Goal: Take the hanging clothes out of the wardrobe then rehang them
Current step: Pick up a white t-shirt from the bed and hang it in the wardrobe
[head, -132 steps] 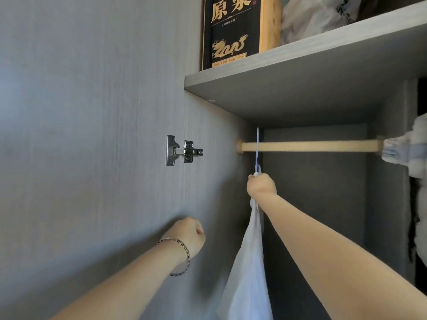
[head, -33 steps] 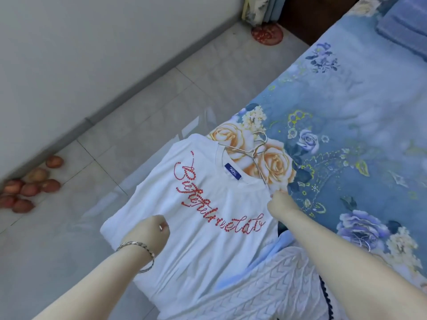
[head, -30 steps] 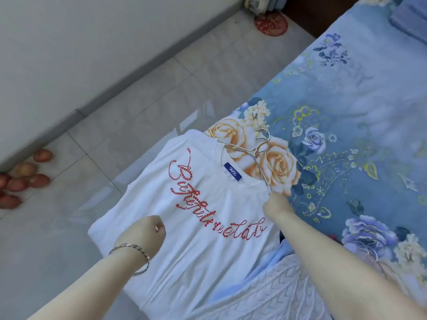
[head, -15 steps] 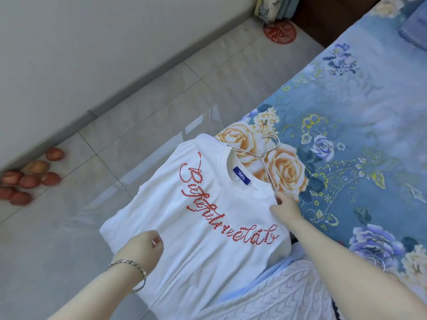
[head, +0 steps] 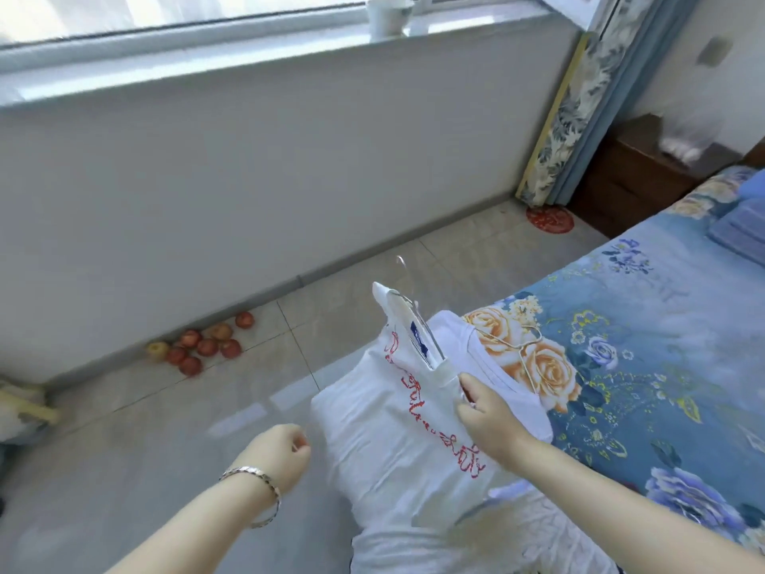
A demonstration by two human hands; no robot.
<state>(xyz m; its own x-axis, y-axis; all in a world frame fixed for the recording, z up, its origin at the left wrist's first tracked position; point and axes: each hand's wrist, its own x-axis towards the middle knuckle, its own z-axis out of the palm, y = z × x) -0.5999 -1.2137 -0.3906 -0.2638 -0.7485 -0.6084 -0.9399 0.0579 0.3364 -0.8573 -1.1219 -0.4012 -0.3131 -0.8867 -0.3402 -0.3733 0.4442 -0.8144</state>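
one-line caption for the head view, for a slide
Right hand pinches the t-shirt at its shoulder, hanger end raised off the bed; left hand curled, empty.

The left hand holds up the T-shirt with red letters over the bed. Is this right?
Not quite. It is the right hand that grips the T-shirt with red letters and holds its top up over the bed. The left hand is curled and holds nothing. The head view shows this.

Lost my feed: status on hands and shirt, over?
Left hand curled, empty. Right hand pinches shirt, hanger tilted up off bed. Nothing blocking.
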